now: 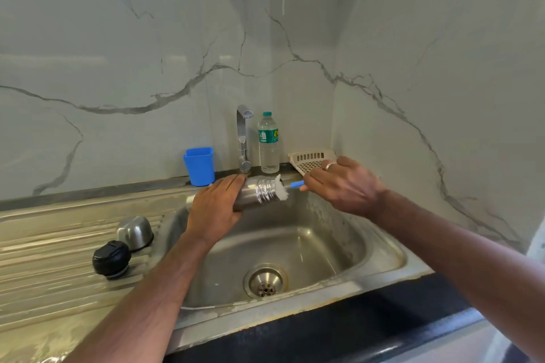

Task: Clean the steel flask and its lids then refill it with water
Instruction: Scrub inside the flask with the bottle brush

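Note:
The steel flask (259, 192) lies sideways over the sink, mouth pointing right. My left hand (214, 205) grips its body. White foam sits at the threaded mouth, where a brush with a blue handle (296, 184) goes in. My right hand (343, 183) pinches that handle, a ring on one finger. On the drainboard to the left stand the steel cup lid (135, 232) and the black stopper lid (111, 258).
The steel sink (380, 256) has its drain (265, 280) in the middle. Behind it stand the tap (243, 138), a blue plastic cup (199, 166), a clear water bottle (268, 143) and a cream slotted tray (309, 160) in the corner. Marble walls close in behind and right.

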Demonstrator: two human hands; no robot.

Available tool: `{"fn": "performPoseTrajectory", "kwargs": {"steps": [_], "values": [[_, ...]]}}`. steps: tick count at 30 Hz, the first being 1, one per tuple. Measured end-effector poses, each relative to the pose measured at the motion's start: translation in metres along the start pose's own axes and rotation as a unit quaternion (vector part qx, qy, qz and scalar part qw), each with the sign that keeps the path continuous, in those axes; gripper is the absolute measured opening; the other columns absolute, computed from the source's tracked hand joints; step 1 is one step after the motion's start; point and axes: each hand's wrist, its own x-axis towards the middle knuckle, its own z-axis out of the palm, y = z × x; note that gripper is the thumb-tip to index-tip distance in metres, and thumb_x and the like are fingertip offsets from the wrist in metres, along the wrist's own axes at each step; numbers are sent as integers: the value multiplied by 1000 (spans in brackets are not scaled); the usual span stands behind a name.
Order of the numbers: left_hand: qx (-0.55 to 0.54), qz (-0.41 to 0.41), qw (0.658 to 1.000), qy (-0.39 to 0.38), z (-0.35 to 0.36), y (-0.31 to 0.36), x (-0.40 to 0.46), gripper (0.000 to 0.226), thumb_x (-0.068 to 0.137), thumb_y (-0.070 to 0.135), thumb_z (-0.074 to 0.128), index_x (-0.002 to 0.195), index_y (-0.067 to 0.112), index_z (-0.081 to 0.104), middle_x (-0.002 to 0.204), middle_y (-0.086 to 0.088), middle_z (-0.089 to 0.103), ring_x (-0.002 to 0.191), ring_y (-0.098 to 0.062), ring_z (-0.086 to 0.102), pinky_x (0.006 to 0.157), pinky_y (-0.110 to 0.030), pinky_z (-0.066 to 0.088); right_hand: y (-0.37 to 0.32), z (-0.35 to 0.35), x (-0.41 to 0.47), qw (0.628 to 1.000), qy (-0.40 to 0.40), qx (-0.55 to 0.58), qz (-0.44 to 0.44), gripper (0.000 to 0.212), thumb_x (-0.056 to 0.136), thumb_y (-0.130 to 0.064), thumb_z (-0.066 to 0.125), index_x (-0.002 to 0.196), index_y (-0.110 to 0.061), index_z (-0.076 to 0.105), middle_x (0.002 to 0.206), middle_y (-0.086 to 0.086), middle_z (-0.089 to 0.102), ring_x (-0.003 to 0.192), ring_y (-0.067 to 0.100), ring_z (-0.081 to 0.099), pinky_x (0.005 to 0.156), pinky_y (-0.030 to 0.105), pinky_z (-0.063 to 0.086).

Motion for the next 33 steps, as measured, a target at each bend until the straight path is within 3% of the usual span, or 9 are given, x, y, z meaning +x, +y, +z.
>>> {"fn": "performPoseTrajectory", "kwargs": {"steps": [4, 8, 12, 13, 17, 19, 26, 31, 33], "values": [[-2, 6, 1000, 0, 0, 2, 1, 84, 59, 29, 94, 134, 15, 58, 124, -4, 68, 103, -26, 69, 79, -42, 57, 19, -4, -15, 999, 26, -35, 30, 15, 98, -10, 52, 101, -19, 64, 84, 0, 60, 74, 25, 56, 64, 37, 39], [45, 30, 998, 26, -4, 7, 2, 84, 53, 23, 95, 129, 13, 61, 120, -4, 69, 103, -26, 69, 78, -41, 56, 12, -5, -14, 954, -225, 123, 155, 37, 105, -49, 34, 92, -26, 59, 81, -4, 65, 71, 25, 64, 61, 33, 40], [83, 61, 993, 58, -9, 7, 2, 79, 57, 14, 90, 131, 12, 59, 123, -6, 67, 110, -29, 65, 88, -47, 53, 12, -7, -6, 589, -359, 611, 388, 49, 104, -55, 41, 76, -17, 56, 59, -1, 46, 49, 16, 40, 44, 25, 34], [86, 56, 993, 61, -10, 6, 2, 79, 58, 14, 89, 131, 12, 59, 123, -7, 67, 111, -30, 65, 89, -48, 53, 14, -8, -5, 579, -359, 615, 397, 47, 104, -53, 44, 74, -18, 55, 59, 1, 45, 49, 17, 39, 43, 25, 34], [60, 27, 997, 43, -8, 4, 1, 82, 57, 19, 94, 131, 11, 60, 120, -7, 69, 104, -29, 68, 81, -44, 56, 8, -5, -14, 957, -159, 151, 188, 45, 104, -54, 39, 73, -25, 52, 62, -2, 57, 52, 24, 55, 49, 32, 47], [22, 23, 999, 35, -5, 4, -1, 85, 56, 27, 96, 132, 12, 60, 122, -7, 70, 101, -28, 71, 76, -41, 58, 9, -13, -16, 997, -38, 6, 72, 33, 103, -43, 54, 77, -22, 56, 66, -3, 56, 53, 21, 54, 49, 31, 37], [45, 57, 996, 42, -3, 16, 0, 85, 57, 27, 95, 134, 12, 59, 125, -7, 69, 106, -27, 69, 84, -45, 58, -5, -16, -16, 939, -211, 160, 221, 40, 104, -56, 34, 91, -29, 59, 83, -8, 66, 73, 17, 63, 61, 32, 41], [75, 64, 994, 54, -6, 8, 0, 80, 60, 16, 89, 133, 12, 59, 126, -6, 66, 114, -29, 64, 94, -49, 54, -6, -18, -8, 577, -328, 635, 395, 50, 105, -49, 44, 66, -20, 54, 53, -6, 43, 45, 9, 35, 47, 25, 31], [70, 47, 995, 56, -7, 5, 1, 79, 59, 15, 88, 132, 13, 58, 123, -5, 66, 112, -28, 65, 93, -48, 54, -5, -20, -9, 678, -322, 543, 377, 50, 105, -52, 41, 67, -22, 53, 59, -6, 49, 50, 12, 42, 53, 28, 36]]}}
